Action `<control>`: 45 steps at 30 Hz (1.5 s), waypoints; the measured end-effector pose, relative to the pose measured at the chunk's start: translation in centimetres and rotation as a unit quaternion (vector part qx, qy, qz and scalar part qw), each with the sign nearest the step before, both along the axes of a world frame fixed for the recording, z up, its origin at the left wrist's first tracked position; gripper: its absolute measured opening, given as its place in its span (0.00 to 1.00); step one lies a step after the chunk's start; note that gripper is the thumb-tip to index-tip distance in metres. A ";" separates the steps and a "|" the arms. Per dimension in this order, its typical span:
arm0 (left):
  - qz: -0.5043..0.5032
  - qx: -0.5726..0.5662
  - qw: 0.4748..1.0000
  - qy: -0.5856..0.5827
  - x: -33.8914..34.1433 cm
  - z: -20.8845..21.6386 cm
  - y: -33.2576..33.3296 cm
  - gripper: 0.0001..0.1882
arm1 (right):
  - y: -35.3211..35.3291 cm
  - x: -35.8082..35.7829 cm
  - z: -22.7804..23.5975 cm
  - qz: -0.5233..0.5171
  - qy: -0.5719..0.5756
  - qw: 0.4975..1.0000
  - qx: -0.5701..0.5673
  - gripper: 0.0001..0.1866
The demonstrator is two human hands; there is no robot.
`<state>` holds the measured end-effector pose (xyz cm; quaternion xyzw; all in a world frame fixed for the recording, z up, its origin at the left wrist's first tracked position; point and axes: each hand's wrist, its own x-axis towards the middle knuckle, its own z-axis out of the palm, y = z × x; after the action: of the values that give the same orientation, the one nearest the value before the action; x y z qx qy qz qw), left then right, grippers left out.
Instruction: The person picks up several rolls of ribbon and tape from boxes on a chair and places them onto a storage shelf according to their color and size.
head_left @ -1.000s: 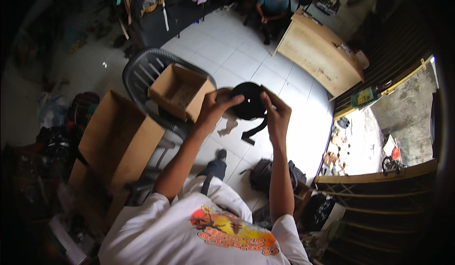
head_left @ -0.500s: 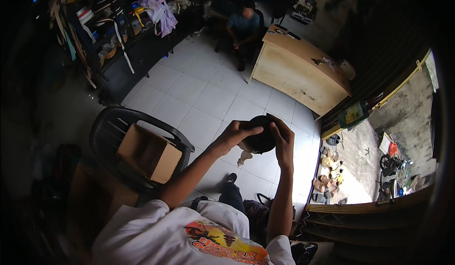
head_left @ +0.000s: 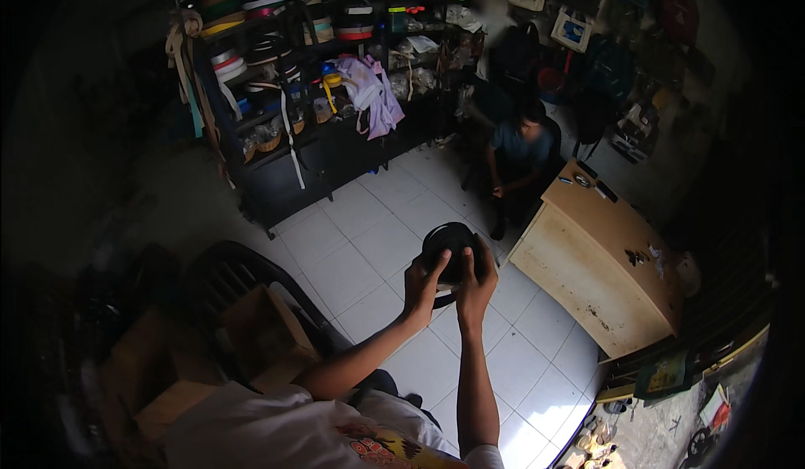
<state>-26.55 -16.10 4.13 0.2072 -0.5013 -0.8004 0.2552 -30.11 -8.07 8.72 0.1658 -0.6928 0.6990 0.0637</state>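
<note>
A round black roll [head_left: 449, 239], which looks like wound strap or tape, is held up in front of me over the tiled floor. My left hand [head_left: 421, 288] grips its left side, the thumb lying on the near face. From the right, my right hand [head_left: 476, 286] is closed round it, its thumb also pressed on that face. A dark curved band [head_left: 444, 300] shows below the roll between my wrists; I cannot tell whether it belongs to it. The fingers behind the roll are mostly hidden.
At the left a dark plastic chair [head_left: 243, 259] carries an open cardboard box [head_left: 262, 325]. Black shelves [head_left: 289, 196] hold coloured strap rolls. A person [head_left: 521, 144] sits beside a wooden desk [head_left: 558, 272]. Shoes [head_left: 597, 440] lie by the doorway at lower right.
My view has swung toward the shelves. Both hands still hold the roll; the left thumb, earlier pointing sideways across it, now points upward beside the right thumb.
</note>
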 end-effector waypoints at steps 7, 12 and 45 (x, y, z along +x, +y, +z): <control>0.047 0.000 0.998 0.048 -7.7 0.8 -12.7 0.17 | -9.3 -15.4 -1.8 0.094 -0.017 0.994 -0.055 0.26; 0.115 -0.170 0.976 0.077 -14.4 0.3 -20.7 0.13 | -17.8 -24.4 -2.1 0.167 -0.037 0.983 -0.066 0.25; 0.220 -0.200 0.952 0.065 -71.9 7.6 -58.7 0.16 | -56.3 -78.8 2.6 0.114 -0.003 0.971 -0.208 0.22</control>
<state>-98.47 -74.83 11.74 0.2042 -0.5756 -0.6194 0.4933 -108.95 -64.38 11.30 0.2245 -0.5088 0.8310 0.0147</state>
